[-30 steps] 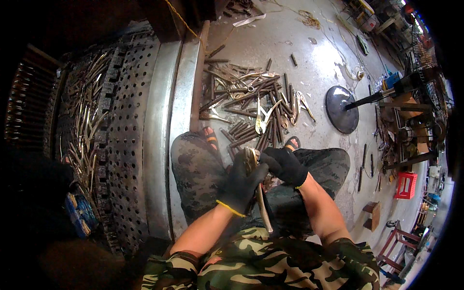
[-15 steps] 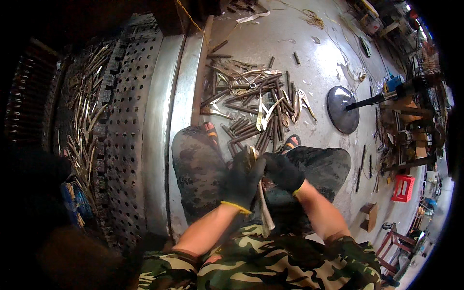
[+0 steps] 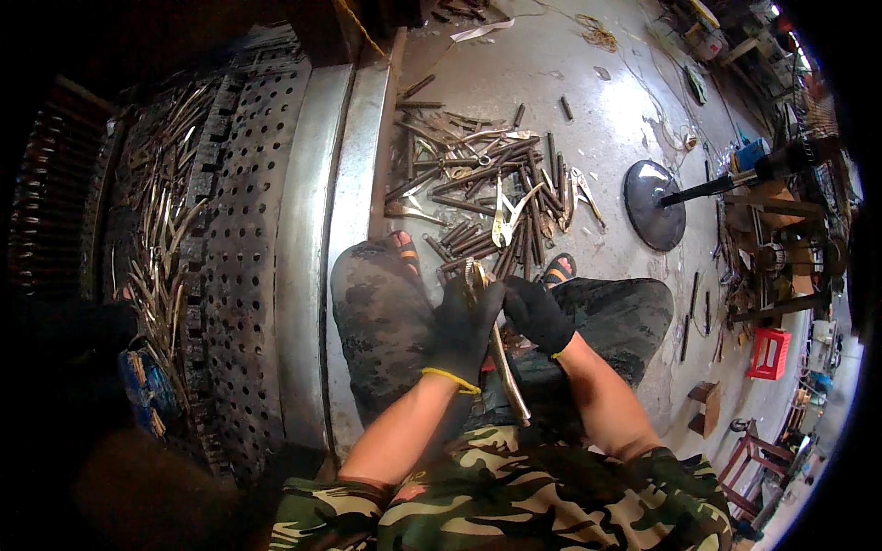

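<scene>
while the left hand point(image 3: 462, 326), in a dark glove with a yellow cuff, is wrapped around a plier-like tool point(image 3: 505, 367), the right hand point(image 3: 537, 314), gloved in the same dark cloth, sits just beside it with its fingers bunched and curled near the tool's upper part; whether those fingers grip anything cannot be told. the tool is between the person's knees, above the lap, tilted with its head point(image 3: 472, 274) pointing away from the body and its tail end toward the shirt. it looks like bare metal, dull silver with a brownish, brassy tint, and the head shows a ridged, toothed edge. below the left hand runs a long, slim, slightly bowed handle, shiny along its length and a little wider at the tip. a small patch of red shows close to the handle; what it belongs to is unclear. the middle of the tool is hidden by the glove. beyond the hands, a pile of dark rods and silvery pliers point(image 3: 502, 220) lies on the grey floor point(image 3: 597, 119).
</scene>
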Available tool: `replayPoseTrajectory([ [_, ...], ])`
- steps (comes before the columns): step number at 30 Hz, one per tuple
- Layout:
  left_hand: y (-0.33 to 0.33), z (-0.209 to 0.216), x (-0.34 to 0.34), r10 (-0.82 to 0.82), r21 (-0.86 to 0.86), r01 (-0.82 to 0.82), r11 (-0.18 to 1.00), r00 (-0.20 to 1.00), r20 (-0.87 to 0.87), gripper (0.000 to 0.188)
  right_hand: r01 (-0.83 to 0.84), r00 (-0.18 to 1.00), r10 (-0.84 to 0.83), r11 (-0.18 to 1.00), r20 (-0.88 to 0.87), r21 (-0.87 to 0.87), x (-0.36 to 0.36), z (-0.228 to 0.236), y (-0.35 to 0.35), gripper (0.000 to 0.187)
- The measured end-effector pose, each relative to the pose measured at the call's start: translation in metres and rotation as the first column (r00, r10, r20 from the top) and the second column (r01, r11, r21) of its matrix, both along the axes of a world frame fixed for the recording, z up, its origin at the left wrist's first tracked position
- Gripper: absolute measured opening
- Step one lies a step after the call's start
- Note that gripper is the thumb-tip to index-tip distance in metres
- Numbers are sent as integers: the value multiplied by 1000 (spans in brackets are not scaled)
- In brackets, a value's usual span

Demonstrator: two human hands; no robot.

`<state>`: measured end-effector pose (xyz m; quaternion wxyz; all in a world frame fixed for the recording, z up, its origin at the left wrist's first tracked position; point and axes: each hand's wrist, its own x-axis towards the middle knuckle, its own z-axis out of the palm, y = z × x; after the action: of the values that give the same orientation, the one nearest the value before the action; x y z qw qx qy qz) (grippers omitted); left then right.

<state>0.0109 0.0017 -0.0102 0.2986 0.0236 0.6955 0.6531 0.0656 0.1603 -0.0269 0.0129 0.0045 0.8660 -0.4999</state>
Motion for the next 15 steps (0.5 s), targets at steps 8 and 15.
replayPoseTrajectory([
  [8, 2, -11, 3, 29, -51, -36, 998, 993, -119, 50, -9, 999, 13, 994, 37, -112, 1, -18, 5, 32],
  [15, 2, -24, 5, -7, -82, -10, 997, 978, -208, 54, 19, 981, 31, 967, 194, -252, 1, -18, 5, 27],
])
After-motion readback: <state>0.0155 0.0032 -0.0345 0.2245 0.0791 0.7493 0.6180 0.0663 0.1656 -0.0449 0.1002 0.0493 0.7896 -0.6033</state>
